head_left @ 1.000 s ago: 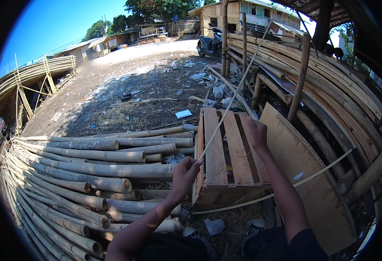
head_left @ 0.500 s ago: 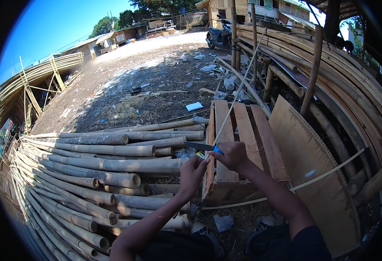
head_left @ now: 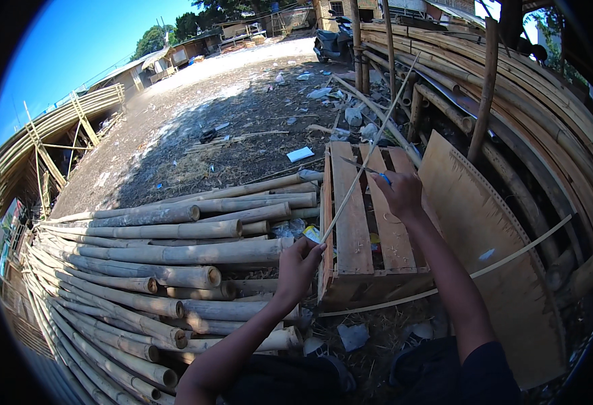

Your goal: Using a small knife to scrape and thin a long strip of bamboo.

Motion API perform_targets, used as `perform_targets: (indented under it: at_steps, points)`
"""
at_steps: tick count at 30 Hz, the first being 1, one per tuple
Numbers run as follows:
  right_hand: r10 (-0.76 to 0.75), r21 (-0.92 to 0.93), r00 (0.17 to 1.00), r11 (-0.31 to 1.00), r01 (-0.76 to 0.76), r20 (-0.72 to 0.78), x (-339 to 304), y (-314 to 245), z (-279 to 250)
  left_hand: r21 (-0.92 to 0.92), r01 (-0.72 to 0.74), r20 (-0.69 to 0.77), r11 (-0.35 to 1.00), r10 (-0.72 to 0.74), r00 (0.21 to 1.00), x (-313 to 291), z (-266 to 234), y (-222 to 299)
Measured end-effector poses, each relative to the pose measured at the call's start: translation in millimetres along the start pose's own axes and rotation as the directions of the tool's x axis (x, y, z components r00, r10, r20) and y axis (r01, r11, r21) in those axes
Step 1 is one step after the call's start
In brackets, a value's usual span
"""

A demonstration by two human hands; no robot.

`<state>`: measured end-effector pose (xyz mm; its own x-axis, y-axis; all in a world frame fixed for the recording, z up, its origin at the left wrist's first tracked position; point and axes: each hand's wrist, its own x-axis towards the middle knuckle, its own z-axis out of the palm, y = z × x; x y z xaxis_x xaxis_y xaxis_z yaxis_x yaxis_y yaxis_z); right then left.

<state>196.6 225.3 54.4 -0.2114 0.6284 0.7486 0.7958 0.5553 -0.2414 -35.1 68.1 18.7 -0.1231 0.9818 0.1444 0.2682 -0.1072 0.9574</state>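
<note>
My left hand (head_left: 299,264) is closed in a pinch on the lower end of a long, thin bamboo strip (head_left: 346,201). The strip slants up and away to the right, over a wooden slatted crate (head_left: 350,246). Above the crate's slats, my right hand (head_left: 402,194) is wrapped round the blue handle of a knife (head_left: 380,175). The dark blade points left and lies at the strip; whether it touches is too fine to tell. A small yellow and white thing (head_left: 312,233) shows just behind my left fingers, its kind unclear.
Bamboo poles (head_left: 195,254) lie heaped at the left, their cut ends toward me. A plywood sheet (head_left: 485,270) leans right of the crate, with another light strip (head_left: 523,250) across it. Upright posts (head_left: 483,94) and stacked long bamboo (head_left: 546,111) stand behind. Farther off is a motorbike (head_left: 333,42).
My right hand has moved up and to the right along the strip with the knife, away from my left hand. The left hand keeps its pinch. The view has shifted slightly.
</note>
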Motion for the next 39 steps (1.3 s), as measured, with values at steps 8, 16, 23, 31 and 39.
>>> perform_targets:
  at_steps: [8, 16, 23, 31, 39]
  points:
    - [-0.321, 0.204, 0.935, 0.936, 0.288, 0.151, -46.0, -48.6, 13.2, 0.091, 0.034, -0.023, 0.995, -0.032, 0.999, -6.1, -2.5, -5.4]
    - [0.46, -0.304, 0.864, 0.809, -0.503, -0.206, -28.0, 144.1, -40.8, 0.085, -0.07, 0.036, 0.994, 0.067, 0.997, -17.3, -10.7, 22.6]
    - [0.376, 0.414, 0.926, 0.839, -0.352, 0.025, -29.3, 71.7, -32.4, -0.042, 0.021, 0.029, 0.999, -0.02, 0.999, -8.7, -2.2, 18.9]
    - [-0.087, 0.565, 0.924, 0.811, -0.153, 0.374, -67.9, -66.4, -0.8, -0.027, 0.042, 0.035, 0.999, -0.041, 0.999, -4.8, 6.0, 9.6]
    - [0.182, 0.359, 0.927, 0.884, -0.301, 0.328, -27.4, -19.5, -15.4, 0.218, -0.062, -0.051, 0.974, 0.075, 0.996, -15.2, 4.6, -6.5]
